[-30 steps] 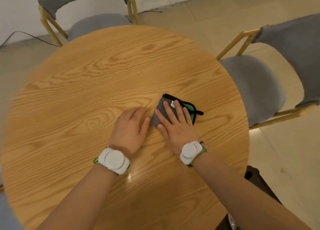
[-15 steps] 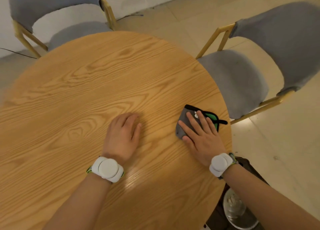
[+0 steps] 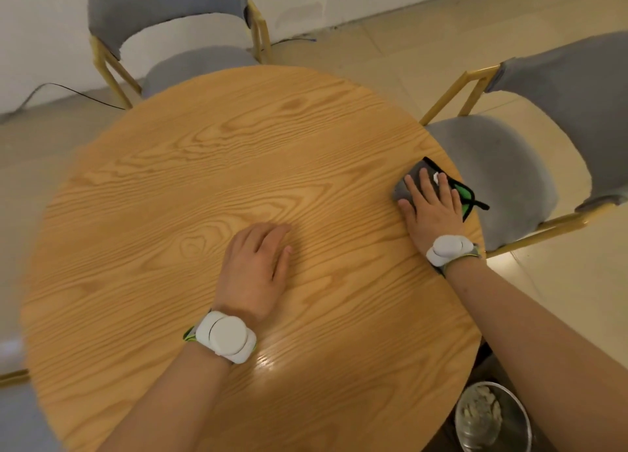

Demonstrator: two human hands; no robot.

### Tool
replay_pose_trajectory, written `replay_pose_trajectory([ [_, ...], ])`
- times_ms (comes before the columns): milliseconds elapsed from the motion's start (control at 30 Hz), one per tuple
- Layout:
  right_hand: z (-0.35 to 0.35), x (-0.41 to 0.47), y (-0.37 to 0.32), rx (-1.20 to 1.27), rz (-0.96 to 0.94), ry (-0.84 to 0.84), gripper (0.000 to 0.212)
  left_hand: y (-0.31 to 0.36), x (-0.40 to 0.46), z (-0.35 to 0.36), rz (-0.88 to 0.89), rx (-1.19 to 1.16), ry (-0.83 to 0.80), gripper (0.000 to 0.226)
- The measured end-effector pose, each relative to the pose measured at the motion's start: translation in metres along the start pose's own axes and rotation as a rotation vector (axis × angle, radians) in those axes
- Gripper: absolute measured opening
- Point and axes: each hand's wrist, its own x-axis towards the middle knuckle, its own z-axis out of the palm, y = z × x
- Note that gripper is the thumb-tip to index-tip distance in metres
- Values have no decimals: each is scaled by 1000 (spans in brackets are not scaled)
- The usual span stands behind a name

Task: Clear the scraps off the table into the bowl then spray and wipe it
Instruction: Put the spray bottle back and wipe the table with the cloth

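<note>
— How far along was the job at that moment?

— Late, I'd judge. No scraps showed anywhere on the bench (image 3: 238,152), and the bowl (image 3: 492,417) sat down below its near edge, under the right forearm, with pale bits in it, most likely the scraps, though that corner was too dim to be sure. No spray bottle was in sight, so whether the spraying was finished I couldn't tell. Wiping was the step in hand.

— And the hands?

— The right hand (image 3: 433,210) lay flat with its fingers spread on the cloth (image 3: 406,186), a grey one with green and black trim poking out beyond the fingertips. No pinch at all; the grip was just a palm pressing down. The left hand (image 3: 255,264) rested on bare wood well to the left of that grip, fingers loosely together, holding nothing.

— What had changed from a second before?

— The cloth had been right beside the left hand then, fingertips nearly touching it. Now it had slid out to the bench's right rim, close to the chair (image 3: 492,179). The left hand hadn't shifted. The wood to the left of the cloth looked unwiped in this pass.
</note>
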Motion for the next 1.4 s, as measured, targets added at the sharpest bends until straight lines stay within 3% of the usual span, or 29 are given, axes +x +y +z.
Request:
replay_pose_trajectory([
  [167, -6, -3, -2, 159, 45, 73, 53, 0, -3, -6, 6, 21, -10, 40],
  [333, -43, -24, -9, 628, 302, 75, 55, 9, 1, -10, 76, 17, -10, 37],
  [467, -50, -55, -3, 968, 427, 281, 48, 29, 7, -7, 152, 1, -33, 36],
  [633, -43, -99, 15, 1529, 672, 392, 49, 66, 12, 6, 288, -32, -83, 37],
  [767, -42, -143, 33, 1833, 734, 416, 43, 98, 9, 28, 386, -48, -147, 38],
  [1167, -21, -318, 131, 2229, 966, 623, 43, 239, -72, 117, 631, -112, -351, 38],
  [1400, 42, -430, 208, 2196, 1143, 756, 34, 319, -149, 180, 734, -63, -443, 38],
])
